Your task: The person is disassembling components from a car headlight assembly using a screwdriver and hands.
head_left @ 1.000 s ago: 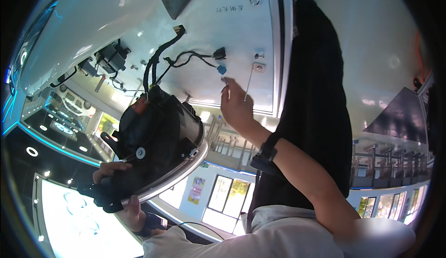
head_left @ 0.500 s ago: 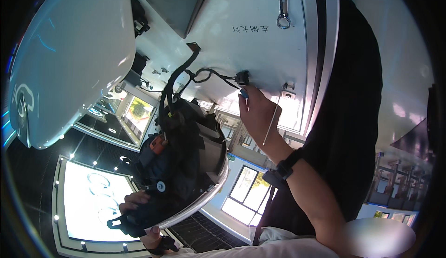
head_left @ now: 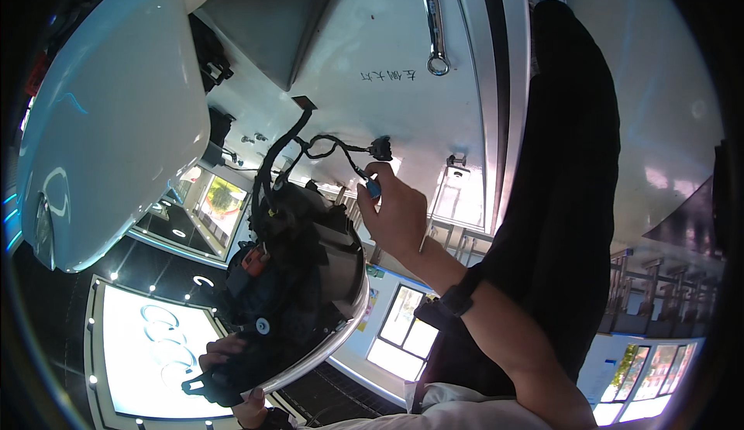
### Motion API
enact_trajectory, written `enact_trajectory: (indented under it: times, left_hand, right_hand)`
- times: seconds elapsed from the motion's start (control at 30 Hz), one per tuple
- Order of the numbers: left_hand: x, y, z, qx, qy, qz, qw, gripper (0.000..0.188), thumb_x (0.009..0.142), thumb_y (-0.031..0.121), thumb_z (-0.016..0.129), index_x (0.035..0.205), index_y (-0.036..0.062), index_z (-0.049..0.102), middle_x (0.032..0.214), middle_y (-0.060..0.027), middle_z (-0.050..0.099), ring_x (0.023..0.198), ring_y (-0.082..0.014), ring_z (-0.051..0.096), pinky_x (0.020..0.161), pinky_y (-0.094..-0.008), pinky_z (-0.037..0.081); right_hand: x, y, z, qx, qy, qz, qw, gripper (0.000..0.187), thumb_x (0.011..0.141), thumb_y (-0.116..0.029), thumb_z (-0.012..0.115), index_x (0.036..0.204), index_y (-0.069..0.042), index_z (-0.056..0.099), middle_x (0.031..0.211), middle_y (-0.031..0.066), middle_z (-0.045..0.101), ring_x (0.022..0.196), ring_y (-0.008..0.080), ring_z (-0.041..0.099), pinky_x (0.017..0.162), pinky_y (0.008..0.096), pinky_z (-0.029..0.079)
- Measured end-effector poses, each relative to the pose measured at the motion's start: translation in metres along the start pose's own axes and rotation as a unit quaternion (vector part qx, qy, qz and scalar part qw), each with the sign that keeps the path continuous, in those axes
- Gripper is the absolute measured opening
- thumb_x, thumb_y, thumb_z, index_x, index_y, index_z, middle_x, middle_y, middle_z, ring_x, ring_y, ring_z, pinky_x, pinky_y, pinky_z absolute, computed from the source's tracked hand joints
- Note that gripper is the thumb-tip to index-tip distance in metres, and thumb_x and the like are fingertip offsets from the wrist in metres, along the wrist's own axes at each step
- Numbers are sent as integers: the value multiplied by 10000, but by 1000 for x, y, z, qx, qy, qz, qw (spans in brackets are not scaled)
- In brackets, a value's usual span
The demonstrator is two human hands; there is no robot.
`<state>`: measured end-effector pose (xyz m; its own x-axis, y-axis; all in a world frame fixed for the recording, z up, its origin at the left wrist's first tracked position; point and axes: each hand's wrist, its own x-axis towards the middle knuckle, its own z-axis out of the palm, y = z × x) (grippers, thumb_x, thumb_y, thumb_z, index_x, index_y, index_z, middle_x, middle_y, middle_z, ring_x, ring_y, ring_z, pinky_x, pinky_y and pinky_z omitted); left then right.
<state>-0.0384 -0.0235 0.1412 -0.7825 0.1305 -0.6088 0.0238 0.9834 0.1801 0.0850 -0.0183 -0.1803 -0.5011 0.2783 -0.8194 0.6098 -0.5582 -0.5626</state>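
A black car headlight unit (head_left: 310,275) with a clear curved lens edge hangs at lower centre. My left hand (head_left: 232,368) grips its lower left end, fingers and thumb on either side. My right hand (head_left: 395,213) pinches a small blue connector (head_left: 373,188) at the end of a thin black cable. Just above the fingertips, apart from them, a black plug (head_left: 380,148) hangs on another branch of the wiring harness (head_left: 283,143). This harness runs from a slot in the white panel to the headlight. A thin metal rod (head_left: 428,225) shows by my right wrist; how it is held is hidden.
A ring spanner (head_left: 435,35) lies on the white panel (head_left: 372,104), with a dark grey sheet (head_left: 263,19) to its left. A white curved body part (head_left: 116,112) fills the left side. A metal bracket (head_left: 457,160) sits right of my right hand.
The view has shifted. My right hand has moved down from the black plug, drawing the blue connector away from it. My left hand keeps its hold on the headlight.
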Motion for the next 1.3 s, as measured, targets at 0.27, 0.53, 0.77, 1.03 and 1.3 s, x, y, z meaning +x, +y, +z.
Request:
enact_trajectory:
  times: [0.27,0.53,0.77,1.03,1.3]
  left_hand:
    - [-8,-3,5,17,-6,18,1000,699,659,412,850,1108,72,435,1021,-138,516,1008,-282,546,958,-446,425]
    - [-16,-9,16,3,7,37,999,688,668,385,827,1129,75,422,1027,-129,510,994,-274,536,971,-450,406]
    - [-12,-32,-1,-46,-75,156,984,663,617,328,794,1098,-43,529,1059,-300,588,892,-402,622,824,-557,492]
    - [-39,-87,13,-180,29,254,950,468,716,260,745,1036,-27,560,897,-227,622,826,-391,628,716,-511,524]
    - [-38,-19,43,-30,23,96,995,548,684,345,806,1018,85,457,953,-120,522,913,-279,559,867,-462,448]
  right_hand:
    - [-16,-21,1,118,-107,18,987,287,897,-229,667,1138,-74,652,948,127,701,731,269,674,641,370,521]
    - [-15,-12,25,391,-217,109,888,353,970,-36,561,1318,-20,499,1098,99,680,716,80,590,633,226,475]
    - [-3,-24,10,527,-303,252,753,327,962,-48,584,1281,-17,520,1178,81,668,686,28,524,579,190,429]
    - [-8,-24,10,541,-354,312,696,347,956,-97,621,1288,-29,550,954,-15,627,549,-6,347,486,178,284]
    - [-8,-16,3,568,-355,362,648,363,946,-77,605,1299,-25,542,850,-64,554,545,5,340,497,193,288]
